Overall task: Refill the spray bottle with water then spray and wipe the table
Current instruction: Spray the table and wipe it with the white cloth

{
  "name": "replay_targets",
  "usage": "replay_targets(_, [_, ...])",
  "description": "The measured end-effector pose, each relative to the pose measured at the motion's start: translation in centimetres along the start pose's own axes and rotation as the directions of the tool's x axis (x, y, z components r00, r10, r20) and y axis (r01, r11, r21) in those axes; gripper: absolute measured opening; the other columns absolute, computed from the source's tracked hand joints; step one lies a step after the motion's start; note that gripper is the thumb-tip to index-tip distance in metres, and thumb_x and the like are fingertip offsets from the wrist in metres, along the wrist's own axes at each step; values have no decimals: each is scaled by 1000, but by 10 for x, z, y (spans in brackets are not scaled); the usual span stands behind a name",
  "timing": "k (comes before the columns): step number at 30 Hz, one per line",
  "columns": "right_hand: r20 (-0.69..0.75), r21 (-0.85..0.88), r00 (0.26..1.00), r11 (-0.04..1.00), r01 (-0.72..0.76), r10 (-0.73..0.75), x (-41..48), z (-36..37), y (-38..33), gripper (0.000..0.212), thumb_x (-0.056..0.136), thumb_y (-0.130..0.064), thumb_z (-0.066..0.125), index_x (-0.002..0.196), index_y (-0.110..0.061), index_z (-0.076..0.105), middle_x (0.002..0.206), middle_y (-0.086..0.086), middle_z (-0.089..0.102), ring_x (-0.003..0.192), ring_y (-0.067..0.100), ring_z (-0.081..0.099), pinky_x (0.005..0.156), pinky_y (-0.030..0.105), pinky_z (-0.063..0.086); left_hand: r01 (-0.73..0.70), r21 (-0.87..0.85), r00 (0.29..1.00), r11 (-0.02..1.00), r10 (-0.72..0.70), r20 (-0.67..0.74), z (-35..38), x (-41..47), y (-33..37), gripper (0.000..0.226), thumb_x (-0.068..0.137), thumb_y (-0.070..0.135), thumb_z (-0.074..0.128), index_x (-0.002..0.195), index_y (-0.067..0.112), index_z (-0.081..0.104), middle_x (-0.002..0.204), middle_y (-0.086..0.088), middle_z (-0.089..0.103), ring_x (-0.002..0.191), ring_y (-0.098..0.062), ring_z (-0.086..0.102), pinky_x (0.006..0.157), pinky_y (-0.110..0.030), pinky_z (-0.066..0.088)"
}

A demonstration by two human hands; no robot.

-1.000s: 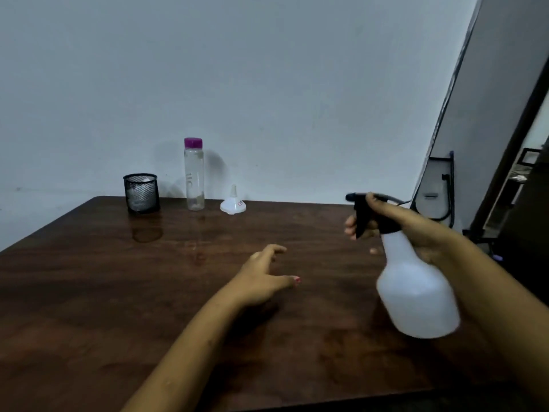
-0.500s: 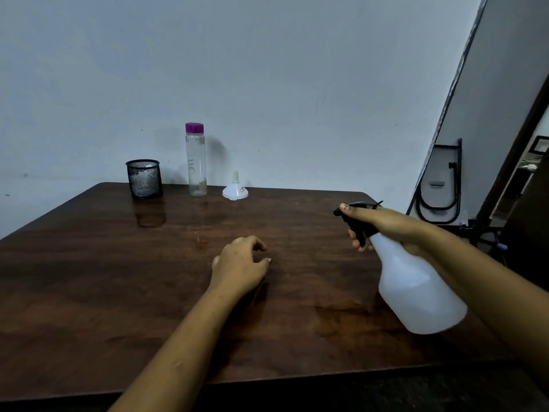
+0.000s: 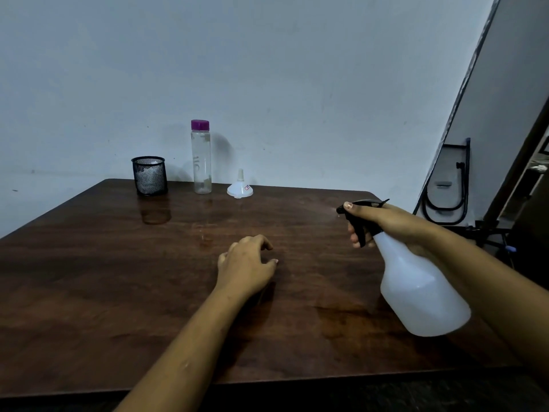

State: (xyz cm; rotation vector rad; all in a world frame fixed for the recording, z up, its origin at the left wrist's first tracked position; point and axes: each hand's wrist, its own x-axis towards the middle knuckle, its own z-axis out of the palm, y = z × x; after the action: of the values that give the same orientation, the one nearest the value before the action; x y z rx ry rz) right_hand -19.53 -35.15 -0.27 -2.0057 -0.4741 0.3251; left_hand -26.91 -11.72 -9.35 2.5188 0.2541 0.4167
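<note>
My right hand (image 3: pixel 375 220) grips the black trigger head of a white spray bottle (image 3: pixel 421 289), held tilted above the right side of the dark wooden table (image 3: pixel 118 292), nozzle facing left. A faint mist shows just left of the nozzle. My left hand (image 3: pixel 246 264) rests on the table's middle with fingers curled and nothing in it. At the back stand a clear water bottle (image 3: pixel 201 157) with a purple cap and a white funnel (image 3: pixel 240 185) turned mouth down.
A black mesh cup (image 3: pixel 149 176) with something pale inside stands at the back left by the wall. Wet patches shine on the table near the bottles. A folded black-framed chair (image 3: pixel 445 185) leans against the wall to the right.
My left hand has drawn back and curled its fingers on the table. The spray bottle has dropped lower and its trigger is squeezed, with mist now at the nozzle.
</note>
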Motion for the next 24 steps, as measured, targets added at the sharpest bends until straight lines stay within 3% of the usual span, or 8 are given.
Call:
replay_targets(2, [-14, 36, 1000, 999, 14, -14, -1, 1, -1, 34, 91, -39, 55, 108, -11, 65, 79, 9, 63, 60, 16, 64, 49, 22, 51, -1, 1, 1000, 1000, 1, 1, 0, 0, 0, 28, 85, 39, 59, 111, 30, 56, 126, 7, 54, 123, -17, 46, 103, -44, 37])
replay_targets(4, [-19, 40, 1000, 999, 11, -11, -1, 0, -1, 35, 89, -41, 57, 103, -9, 66, 76, 9, 64, 60, 17, 65, 51, 24, 53, 1, 4, 1000, 1000, -1, 1, 0, 0, 0, 28, 85, 39, 59, 111, 30, 56, 126, 7, 54, 123, -17, 46, 103, -44, 37])
replay_targets(7, [15, -6, 999, 1000, -29, 29, -3, -3, 0, 50, 81, -53, 58, 92, -5, 69, 87, 16, 72, 80, 27, 71, 76, 37, 56, 3, 13, 1000, 1000, -3, -5, 1, -1, -2, 29, 85, 39, 59, 112, 30, 56, 127, 7, 54, 124, -17, 45, 103, -43, 35])
replay_targets(9, [52, -30, 998, 999, -41, 43, -4, 0, -1, 58, 78, -56, 57, 96, -2, 69, 92, 17, 73, 88, 28, 71, 82, 41, 55, 1, 20, 1000, 1000, -1, -4, 1, -1, -2, 29, 85, 39, 59, 112, 30, 56, 127, 7, 54, 124, -17, 45, 103, -42, 35])
replay_targets(11, [55, -40, 998, 999, -20, 22, -3, 4, -2, 55, 80, -54, 57, 96, -2, 69, 90, 17, 73, 84, 26, 72, 77, 37, 57, -1, 24, 1000, 1000, 1, -6, 1, -1, -2, 30, 85, 40, 58, 112, 30, 56, 127, 7, 54, 124, -17, 44, 103, -42, 34])
replay_targets(15, [-23, -4, 999, 999, 48, -48, -1, 9, -4, 36, 90, -41, 57, 109, -12, 68, 82, 11, 67, 68, 20, 67, 54, 23, 52, 1, 32, 1000, 999, -1, -5, 2, -1, -3, 30, 85, 40, 58, 113, 30, 55, 127, 7, 53, 125, -17, 43, 104, -43, 34])
replay_targets(19, [-62, 19, 996, 998, 65, -64, -1, 8, -4, 33, 90, -38, 58, 110, -13, 67, 80, 12, 64, 64, 20, 64, 54, 23, 52, -1, 35, 1000, 999, 1, -1, 1, -1, -2, 30, 85, 41, 58, 114, 30, 55, 128, 7, 53, 125, -17, 43, 104, -44, 33])
replay_targets(24, [6, 53, 999, 998, 36, -36, -1, 10, -2, 33, 87, -40, 61, 100, -10, 66, 90, 15, 71, 78, 24, 71, 67, 30, 58, 5, 37, 1000, 999, -5, 10, 1, -2, -2, 31, 86, 41, 57, 114, 29, 55, 128, 7, 53, 125, -17, 43, 105, -46, 34])
